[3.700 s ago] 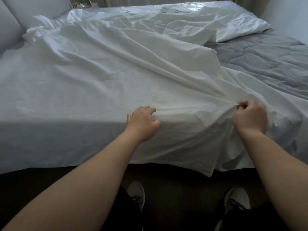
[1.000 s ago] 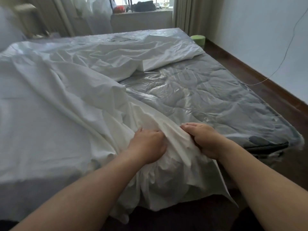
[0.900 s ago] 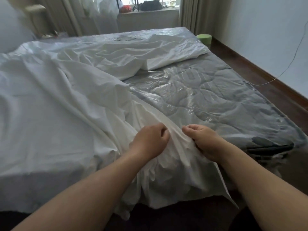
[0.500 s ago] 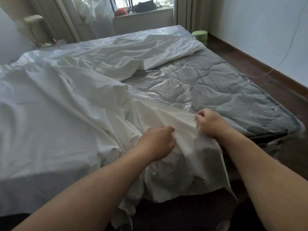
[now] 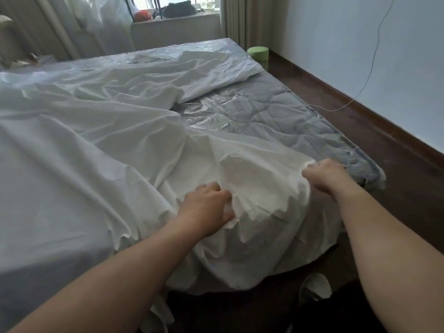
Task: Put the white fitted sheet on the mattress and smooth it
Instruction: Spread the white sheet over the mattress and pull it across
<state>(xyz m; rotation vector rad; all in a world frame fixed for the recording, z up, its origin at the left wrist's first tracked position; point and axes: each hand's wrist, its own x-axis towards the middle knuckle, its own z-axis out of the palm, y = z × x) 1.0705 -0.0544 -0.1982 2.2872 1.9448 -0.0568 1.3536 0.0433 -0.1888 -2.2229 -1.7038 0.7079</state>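
The white fitted sheet (image 5: 101, 150) lies rumpled over the left and near part of the mattress (image 5: 276, 116), whose grey, plastic-wrapped right side is bare. My left hand (image 5: 206, 207) grips a bunch of the sheet at the near edge of the bed. My right hand (image 5: 324, 175) grips the sheet's edge close to the mattress's near right corner, pulling the cloth taut between both hands. The sheet's hem hangs down over the near side of the bed.
A dark wooden floor (image 5: 389, 150) runs along the right side of the bed, with a white wall behind it. A green round object (image 5: 258, 54) stands on the floor by the far corner. A thin cable (image 5: 367, 75) hangs down the wall. My shoe (image 5: 314, 287) shows below the bed edge.
My right hand has moved right toward the mattress corner with the sheet edge, spreading cloth over more grey mattress. My left hand stays gripping the bunch near the bed edge.
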